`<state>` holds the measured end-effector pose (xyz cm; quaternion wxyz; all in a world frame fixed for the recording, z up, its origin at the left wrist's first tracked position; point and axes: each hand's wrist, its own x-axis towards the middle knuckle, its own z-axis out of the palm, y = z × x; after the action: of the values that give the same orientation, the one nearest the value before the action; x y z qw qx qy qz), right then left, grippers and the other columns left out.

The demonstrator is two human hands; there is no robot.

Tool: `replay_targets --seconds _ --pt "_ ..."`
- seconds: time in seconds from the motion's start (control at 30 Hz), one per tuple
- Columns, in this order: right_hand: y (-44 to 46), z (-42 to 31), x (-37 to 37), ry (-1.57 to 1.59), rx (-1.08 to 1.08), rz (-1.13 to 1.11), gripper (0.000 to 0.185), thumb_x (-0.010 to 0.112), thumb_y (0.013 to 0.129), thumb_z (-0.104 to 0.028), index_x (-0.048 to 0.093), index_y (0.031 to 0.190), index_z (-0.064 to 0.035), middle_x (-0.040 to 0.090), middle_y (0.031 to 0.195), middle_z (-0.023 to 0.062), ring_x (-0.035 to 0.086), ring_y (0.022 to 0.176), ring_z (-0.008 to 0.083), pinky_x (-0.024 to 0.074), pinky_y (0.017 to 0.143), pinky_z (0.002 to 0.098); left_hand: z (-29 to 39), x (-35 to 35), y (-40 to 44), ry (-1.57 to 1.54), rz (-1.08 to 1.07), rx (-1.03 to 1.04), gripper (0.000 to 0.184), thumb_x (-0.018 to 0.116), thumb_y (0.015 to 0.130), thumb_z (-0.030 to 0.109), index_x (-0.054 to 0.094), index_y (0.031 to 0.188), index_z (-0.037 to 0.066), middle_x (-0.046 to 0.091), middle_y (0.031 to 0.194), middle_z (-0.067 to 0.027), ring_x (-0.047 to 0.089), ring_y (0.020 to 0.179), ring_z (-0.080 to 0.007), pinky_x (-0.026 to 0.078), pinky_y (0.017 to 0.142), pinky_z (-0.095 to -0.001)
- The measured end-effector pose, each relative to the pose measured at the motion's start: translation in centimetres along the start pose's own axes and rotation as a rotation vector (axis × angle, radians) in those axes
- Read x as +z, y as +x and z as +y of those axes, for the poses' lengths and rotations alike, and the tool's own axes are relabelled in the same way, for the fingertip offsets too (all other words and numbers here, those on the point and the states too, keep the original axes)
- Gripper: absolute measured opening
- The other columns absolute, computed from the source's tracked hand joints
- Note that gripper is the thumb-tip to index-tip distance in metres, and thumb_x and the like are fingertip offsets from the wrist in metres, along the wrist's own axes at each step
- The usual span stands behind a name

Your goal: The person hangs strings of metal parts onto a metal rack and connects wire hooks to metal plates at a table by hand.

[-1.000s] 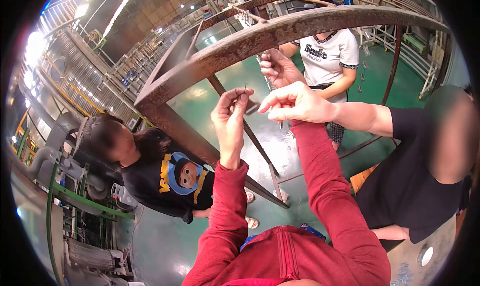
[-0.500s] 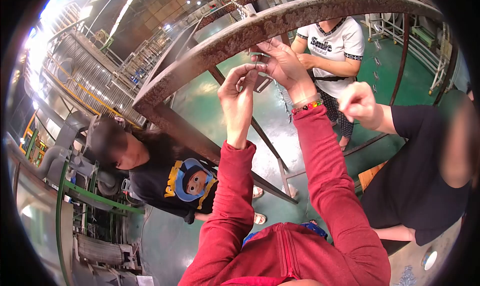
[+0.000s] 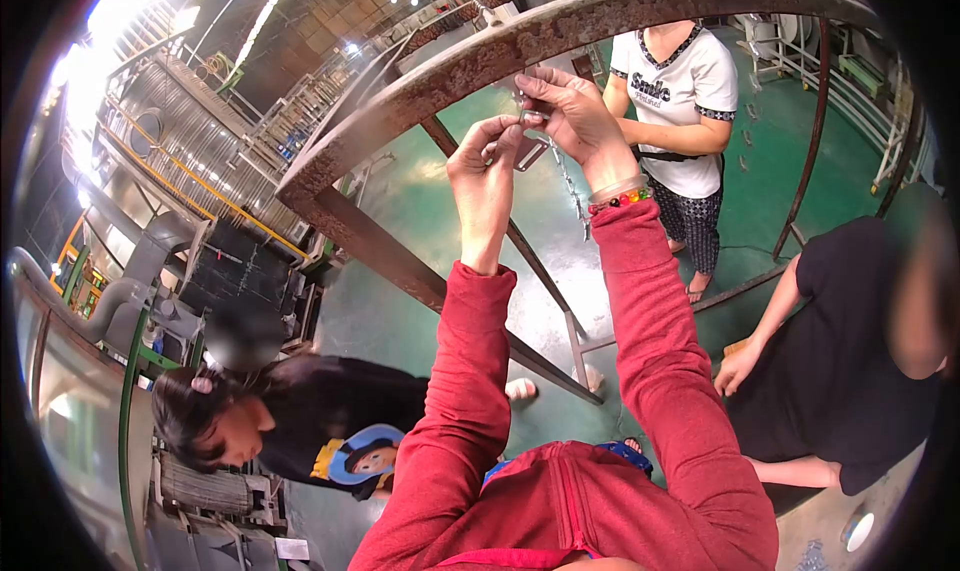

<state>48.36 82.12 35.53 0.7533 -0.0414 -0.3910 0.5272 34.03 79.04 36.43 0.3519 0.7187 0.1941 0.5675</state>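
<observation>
Just below the curved rusty metal bar (image 3: 560, 39), my two hands nearly touch at the fingertips. My left hand (image 3: 487, 156) is pinched, its fingers closed round something thin and too small to make out. My right hand (image 3: 578, 116), with a beaded bracelet at the wrist, is closed on the upper end of a thin metal chain (image 3: 572, 189) that hangs below it. A small flat metal frame-like piece (image 3: 532, 154) shows between the hands; which hand holds it is unclear.
A person in a white shirt (image 3: 680, 91) stands behind the frame. One person in black (image 3: 340, 411) bends down at the left; another in black (image 3: 840, 341) is at the right. A slanting metal leg (image 3: 375, 246) runs down from the bar. Machinery lines the left.
My right hand has moved in beside my left at the bar. The right co-worker's hand has withdrawn from near my hands and lowered. The person at left has bent lower.
</observation>
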Motion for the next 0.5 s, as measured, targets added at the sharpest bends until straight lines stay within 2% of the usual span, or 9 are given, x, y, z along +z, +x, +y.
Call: replay_targets --seconds 0.13,0.23,0.5 --pt "-0.5 -0.6 -0.6 -0.085 0.064 0.061 0.018 0.074 0.075 -0.011 0.059 0.085 -0.0081 0.06 0.073 -0.0002 0.057 0.063 0.0085 0.0402 0.053 0.0226 -0.7 1.2 0.1 -0.027 0.04 0.014 0.01 0.059 0.087 0.007 0.064 0.094 0.001 0.065 0.086 -0.0018 0.058 0.075 -0.0062 0.045 0.067 -0.0208" --pt "-0.7 -1.1 -0.3 -0.123 0.065 0.094 0.02 0.075 0.074 -0.015 0.059 0.083 -0.01 0.06 0.071 -0.0018 0.056 0.062 0.0074 0.0384 0.053 0.023 -1.6 1.6 0.8 0.041 0.091 0.042 0.009 0.059 0.086 0.003 0.064 0.092 -0.001 0.065 0.081 -0.0024 0.061 0.074 -0.008 0.049 0.066 -0.0218" --pt "-1.4 -1.8 0.7 -0.207 0.083 0.109 0.02 0.077 0.072 -0.02 0.06 0.081 -0.014 0.061 0.074 -0.0036 0.056 0.066 0.0071 0.038 0.06 0.026 -1.4 2.0 0.0 0.051 0.141 -0.011 0.01 0.06 0.086 0.006 0.065 0.093 0.0 0.065 0.085 -0.002 0.057 0.075 -0.0062 0.047 0.067 -0.0209"
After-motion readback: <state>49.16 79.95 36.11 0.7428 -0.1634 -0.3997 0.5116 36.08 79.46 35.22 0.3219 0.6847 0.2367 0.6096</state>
